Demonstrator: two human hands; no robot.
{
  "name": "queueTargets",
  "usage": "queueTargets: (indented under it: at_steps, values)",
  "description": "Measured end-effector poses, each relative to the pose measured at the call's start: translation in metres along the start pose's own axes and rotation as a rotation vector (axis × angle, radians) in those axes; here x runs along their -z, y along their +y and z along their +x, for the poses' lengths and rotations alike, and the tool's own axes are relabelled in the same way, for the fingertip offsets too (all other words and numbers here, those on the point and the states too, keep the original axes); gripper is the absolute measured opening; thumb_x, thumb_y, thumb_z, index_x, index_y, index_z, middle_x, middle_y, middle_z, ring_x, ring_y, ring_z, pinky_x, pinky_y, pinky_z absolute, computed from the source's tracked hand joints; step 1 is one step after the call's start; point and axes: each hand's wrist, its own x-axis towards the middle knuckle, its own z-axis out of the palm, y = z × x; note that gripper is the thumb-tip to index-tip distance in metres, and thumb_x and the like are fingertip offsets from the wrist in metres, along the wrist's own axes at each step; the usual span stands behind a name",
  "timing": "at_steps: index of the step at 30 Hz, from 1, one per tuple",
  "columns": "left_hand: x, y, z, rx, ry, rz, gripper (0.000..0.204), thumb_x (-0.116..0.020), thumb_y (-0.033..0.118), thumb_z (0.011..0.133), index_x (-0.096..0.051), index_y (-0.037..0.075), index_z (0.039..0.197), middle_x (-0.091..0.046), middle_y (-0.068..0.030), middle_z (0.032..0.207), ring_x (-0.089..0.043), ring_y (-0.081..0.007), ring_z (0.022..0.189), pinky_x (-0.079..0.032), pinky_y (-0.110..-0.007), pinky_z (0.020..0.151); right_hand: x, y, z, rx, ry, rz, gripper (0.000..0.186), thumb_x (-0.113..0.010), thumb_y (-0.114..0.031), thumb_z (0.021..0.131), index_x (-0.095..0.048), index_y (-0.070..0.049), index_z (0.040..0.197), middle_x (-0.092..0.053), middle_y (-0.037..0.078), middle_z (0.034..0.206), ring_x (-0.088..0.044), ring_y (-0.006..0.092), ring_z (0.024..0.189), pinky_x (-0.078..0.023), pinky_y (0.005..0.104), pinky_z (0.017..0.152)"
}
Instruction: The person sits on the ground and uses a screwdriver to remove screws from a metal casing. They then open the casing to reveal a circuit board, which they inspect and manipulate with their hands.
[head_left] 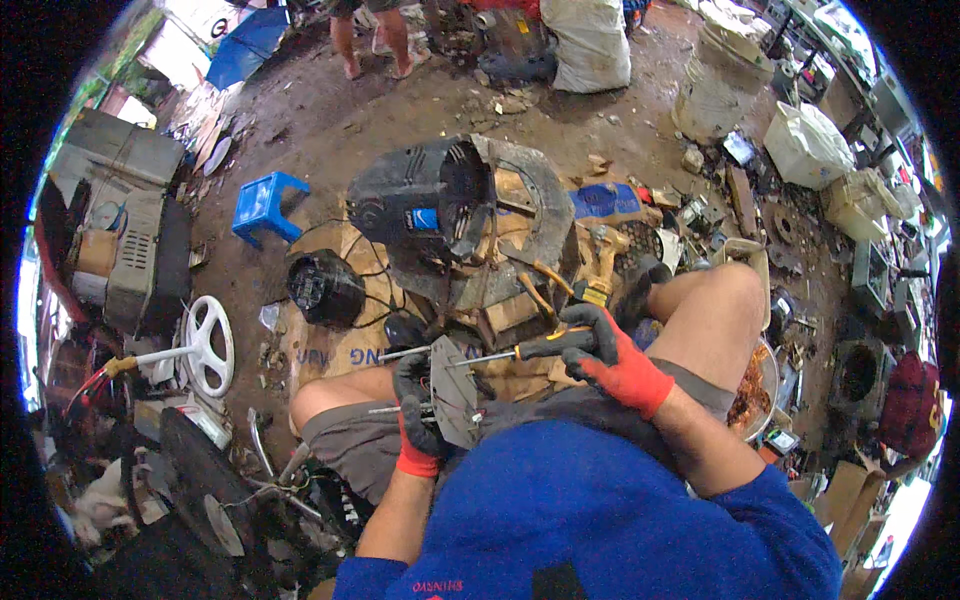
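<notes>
My left hand [418, 425], in a red and black glove, grips a grey plastic plate [452, 385] with metal rods through it, held upright over my lap. My right hand [610, 360], gloved alike, is closed on a yellow and black screwdriver [550, 343], whose shaft points left at the plate; whether the tip touches cannot be told. Beyond my hands are pliers with orange handles [532, 292], a yellow power drill [601, 262], a large black plastic housing [395, 200] on worn metal and a smaller black part [325, 290] with cables, on cardboard [320, 350].
A blue stool [265, 202] and white wheel [210, 330] stand left, among scrap machinery [140, 260]. A tray of copper wire [755, 395] lies by my right thigh. White containers [808, 145] and debris line the right. At the back, a person's bare legs [395, 45] stand near white sacks [590, 45].
</notes>
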Motion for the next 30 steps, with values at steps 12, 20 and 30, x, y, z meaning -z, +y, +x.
queueTargets:
  at_steps: [12, 20, 30]
  values:
    - [0.026, -0.017, 0.007, 0.051, 0.051, 0.149, 0.087, -0.070, 0.065, 0.083, -0.041, 0.008, 0.142, -0.050, -0.0100, 0.138, -0.050, -0.0246, 0.128, -0.042, -0.043, 0.110, 0.016, 0.024, 0.013, 0.074, -0.002, 0.026, 0.043, -0.061, -0.014, 0.095, -0.050, -0.006, 0.136, -0.055, 0.009, 0.131, -0.052, 0.0170, 0.124, -0.042, 0.0344, 0.107]
    - [0.012, -0.007, 0.004, -0.024, -0.002, 0.154, 0.090, -0.072, 0.064, 0.083, -0.038, 0.008, 0.145, -0.050, -0.0110, 0.139, -0.053, -0.0255, 0.126, -0.046, -0.042, 0.107, 0.021, 0.033, 0.019, -0.142, -0.118, -0.451, 0.043, -0.067, -0.017, 0.089, -0.056, -0.004, 0.129, -0.064, 0.016, 0.126, -0.061, 0.0268, 0.119, -0.045, 0.0388, 0.106]
    - [0.023, -0.018, 0.002, -0.047, -0.041, 0.267, 0.091, -0.069, 0.066, 0.082, -0.040, 0.003, 0.142, -0.050, -0.0093, 0.135, -0.050, -0.0208, 0.123, -0.040, -0.038, 0.108, 0.029, -0.023, 0.054, -0.298, -0.447, -0.885, 0.065, -0.059, -0.046, 0.095, -0.052, -0.004, 0.143, -0.056, 0.025, 0.141, -0.052, 0.0393, 0.132, -0.041, 0.0439, 0.112]
